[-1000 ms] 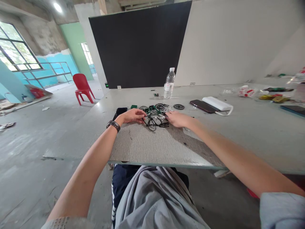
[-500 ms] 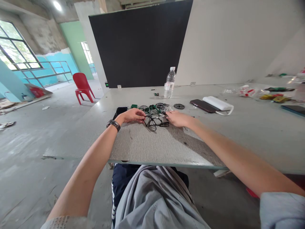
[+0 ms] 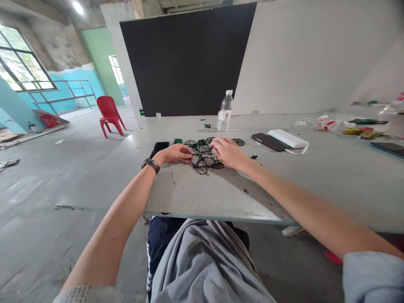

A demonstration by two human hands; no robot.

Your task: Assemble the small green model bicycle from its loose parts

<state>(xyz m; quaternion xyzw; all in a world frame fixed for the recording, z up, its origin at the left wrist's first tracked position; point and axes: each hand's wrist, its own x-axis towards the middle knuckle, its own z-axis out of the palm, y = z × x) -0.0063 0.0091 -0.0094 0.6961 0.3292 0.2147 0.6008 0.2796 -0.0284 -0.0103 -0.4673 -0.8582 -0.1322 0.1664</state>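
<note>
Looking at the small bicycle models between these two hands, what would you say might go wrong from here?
The left hand pinches one end of the thin black model, so uneven pressure might bend it. The green model lies close behind, partly hidden by the right hand, and the two could snag. The small dark piece lies loose near the right forearm, which might brush it away.

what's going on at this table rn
Someone is working over a small black bike at the table. The left hand pinches its left end; the right hand hovers at its right side, though whether those fingertips grip anything is unclear. Just behind are a green bike and a wheel, with a bottle farther back.
</note>
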